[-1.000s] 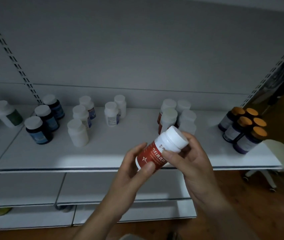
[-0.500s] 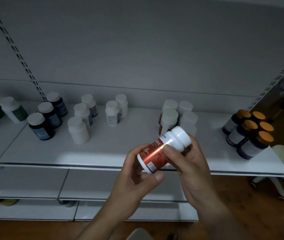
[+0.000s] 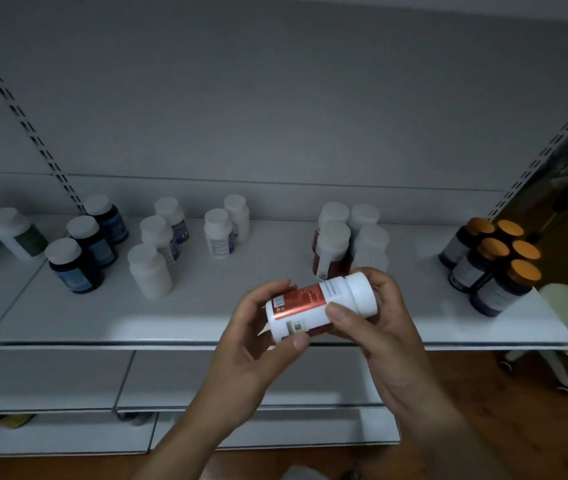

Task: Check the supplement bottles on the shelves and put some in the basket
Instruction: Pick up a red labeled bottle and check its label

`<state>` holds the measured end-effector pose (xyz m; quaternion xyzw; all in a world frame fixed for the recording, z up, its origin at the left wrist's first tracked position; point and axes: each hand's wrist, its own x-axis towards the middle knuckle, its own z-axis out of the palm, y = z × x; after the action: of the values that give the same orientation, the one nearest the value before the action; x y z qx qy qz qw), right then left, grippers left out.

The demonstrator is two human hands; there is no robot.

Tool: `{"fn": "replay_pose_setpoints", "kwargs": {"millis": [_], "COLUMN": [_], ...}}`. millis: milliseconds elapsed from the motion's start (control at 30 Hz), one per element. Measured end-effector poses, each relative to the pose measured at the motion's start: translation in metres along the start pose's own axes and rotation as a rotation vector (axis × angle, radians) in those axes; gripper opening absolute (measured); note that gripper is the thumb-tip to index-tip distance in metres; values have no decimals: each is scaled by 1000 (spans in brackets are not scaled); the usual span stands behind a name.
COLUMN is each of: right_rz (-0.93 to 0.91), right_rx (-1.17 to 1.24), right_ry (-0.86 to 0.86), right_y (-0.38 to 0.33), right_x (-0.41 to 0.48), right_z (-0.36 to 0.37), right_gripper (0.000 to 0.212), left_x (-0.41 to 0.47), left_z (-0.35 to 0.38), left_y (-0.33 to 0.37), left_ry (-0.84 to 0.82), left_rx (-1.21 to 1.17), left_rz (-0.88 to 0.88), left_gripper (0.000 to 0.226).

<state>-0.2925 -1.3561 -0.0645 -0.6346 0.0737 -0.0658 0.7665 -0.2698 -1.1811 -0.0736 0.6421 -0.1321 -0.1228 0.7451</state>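
We see the left hand (image 3: 258,344) and the right hand (image 3: 382,327) both gripping a red bottle (image 3: 313,304) with a white cap, tipped on its side in the air, just in front of the white shelf (image 3: 102,320) where other bottles stand.

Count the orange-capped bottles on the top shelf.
5 orange-capped bottles, clustered at the shelf's right end: two at the back, two in the middle, one in front; none seems hidden.
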Motion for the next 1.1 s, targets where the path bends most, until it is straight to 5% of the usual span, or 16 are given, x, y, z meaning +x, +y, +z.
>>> {"fn": "replay_pose_setpoints", "kwargs": {"millis": [133,367,567,867,967,1100], "right_rz": [-7,-27,-23,-71,-112,-185], "right_rx": [-20,-103,-76,-64,-150,-483], "right_ry": [-129,57,-81,10,25,-44], "right_y": [-4,-1,-4,-6,-2,0], "right_x": [-1,7,8,15,19,28], "right_z": [-4,-1,-3,-2,-2,6], "right_gripper": [69,48,66,61,60,55], "left_x": [6,10,16,20,24,34], "left_z": [-4,-4,-1,11,8,5], "left_y": [0,-7,-8,-15,-17,-24], "left_ry": [60,-25,8,-30,-53,-95], "left_rx": [-5,39,-47,-22,-47,83], "left_rz": [-17,-53,-93,-205,-171,-111], "left_gripper": [32,50,39,47,32,56]}}
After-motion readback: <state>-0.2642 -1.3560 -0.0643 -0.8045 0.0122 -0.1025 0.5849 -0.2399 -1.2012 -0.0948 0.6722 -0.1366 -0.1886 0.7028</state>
